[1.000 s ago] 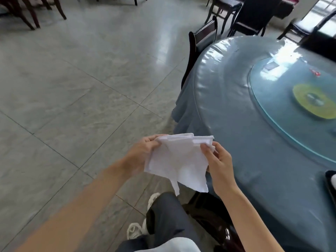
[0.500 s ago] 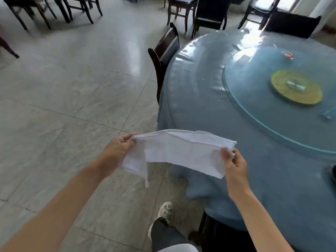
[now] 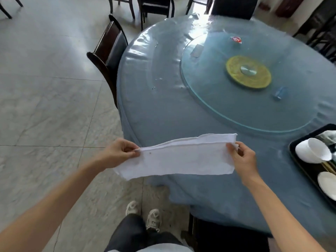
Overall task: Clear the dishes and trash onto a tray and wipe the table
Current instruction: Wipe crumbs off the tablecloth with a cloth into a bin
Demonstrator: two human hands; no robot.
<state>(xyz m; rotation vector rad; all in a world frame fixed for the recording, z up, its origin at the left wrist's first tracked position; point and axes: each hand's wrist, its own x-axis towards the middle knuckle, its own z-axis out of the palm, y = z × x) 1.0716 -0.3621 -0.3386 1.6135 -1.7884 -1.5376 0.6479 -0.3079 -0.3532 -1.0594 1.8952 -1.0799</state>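
head view: two hands, left hand (image 3: 116,153) and right hand (image 3: 242,157), stretch one cloth (image 3: 178,157).

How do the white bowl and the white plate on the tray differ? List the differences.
The white bowl is deep and tipped on its side, its opening facing right; the white plate is shallow and lies flat. The bowl sits farther along the tray; the plate sits nearer the person and is cut off by the frame edge. Both are plain white, with chopsticks between them.

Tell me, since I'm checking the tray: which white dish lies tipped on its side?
The bowl at the tray's far end, its opening sideways; the nearer plate lies flat.
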